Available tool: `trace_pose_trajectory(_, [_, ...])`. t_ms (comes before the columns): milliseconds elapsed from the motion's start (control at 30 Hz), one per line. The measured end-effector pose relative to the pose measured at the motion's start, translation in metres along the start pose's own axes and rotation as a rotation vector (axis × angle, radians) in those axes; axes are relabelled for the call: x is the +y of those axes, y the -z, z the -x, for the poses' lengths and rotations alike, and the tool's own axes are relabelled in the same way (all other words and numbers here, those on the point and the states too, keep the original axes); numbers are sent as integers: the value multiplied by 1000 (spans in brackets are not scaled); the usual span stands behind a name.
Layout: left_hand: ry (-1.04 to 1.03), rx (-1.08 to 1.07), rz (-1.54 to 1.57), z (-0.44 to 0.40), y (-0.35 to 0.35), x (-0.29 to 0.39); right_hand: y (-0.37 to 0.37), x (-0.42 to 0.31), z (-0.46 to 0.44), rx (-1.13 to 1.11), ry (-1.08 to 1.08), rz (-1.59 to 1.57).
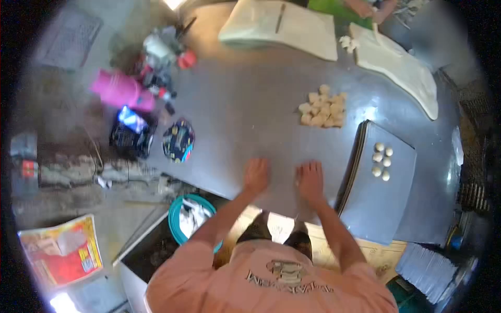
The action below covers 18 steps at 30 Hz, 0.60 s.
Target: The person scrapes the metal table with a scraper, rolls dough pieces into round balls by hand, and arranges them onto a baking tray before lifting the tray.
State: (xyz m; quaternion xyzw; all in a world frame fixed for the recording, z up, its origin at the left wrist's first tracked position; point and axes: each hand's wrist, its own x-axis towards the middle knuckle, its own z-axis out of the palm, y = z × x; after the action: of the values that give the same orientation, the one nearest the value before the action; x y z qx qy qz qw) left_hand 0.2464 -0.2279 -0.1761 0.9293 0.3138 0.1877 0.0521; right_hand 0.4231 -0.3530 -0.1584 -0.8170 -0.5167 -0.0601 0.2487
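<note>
The cut dough pieces (323, 108) lie in a loose, crowded cluster on the metal table (235, 115), beyond the person's right hand (310, 180) and apart from it. They look soft, light and easily dented, perhaps a little tacky where their faces touch; a piece is probably best lifted by its sides with the fingertips, from the cluster's outer edge, without a hard pinch. Six small dough balls (377, 156) sit on the top sheet of a tray stack (360, 208) to the right. Smooth and round, they would likely roll readily and flatten under pressure, so a light cupped grip suits them.

Both hands are palm down at the table's near side, well apart. The left hand (255, 175) is partly closed, its fingers bent; the right has its fingers together and slightly curled. Whether either covers a piece of dough cannot be told.

Farther off lie two broad dough slabs (302, 34), seemingly heavy and floppy, needing support from underneath. Another person's hands (362, 8) are beyond the right-hand slab.
</note>
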Motion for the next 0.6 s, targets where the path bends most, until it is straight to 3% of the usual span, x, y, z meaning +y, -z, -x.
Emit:
trace_pose_trajectory(33, [-129,120,52,-25,-13,2,0,-3,-10,-97,31,-38])
trace_pose_trajectory(100, [-242,-146,44,-60,-21,-24,5,8,-45,-336,156,-47])
trace_pose_trajectory(200, [-135,27,110,-68,11,-54,39,29,-41,-365,49,80])
trace_pose_trajectory(300, [135,-54,141,10,16,-48,15,42,39,-401,-1,279])
trace_pose_trajectory(333, [123,-42,142,6,9,-33,21,31,30,-386,-4,284])
trace_pose_trajectory(400, [-154,41,46,-5,-8,4,42,-19,14,-227,300,-88])
trace_pose_trajectory(433, [-269,25,13,-11,-14,13,28,-22,12,-247,284,-93])
trace_pose_trajectory(500, [-349,-72,-4,-78,-13,2,-15,-1,-27,-193,324,-53])
trace_pose_trajectory(533, [-199,-272,52,-80,3,-7,-3,2,-18,-222,301,-68])
trace_pose_trajectory(567, [-52,-448,101,-84,14,-18,22,13,-25,-390,137,-58])
trace_pose_trajectory(600, [-64,-438,102,-67,15,-29,37,26,-37,-529,-20,-38])
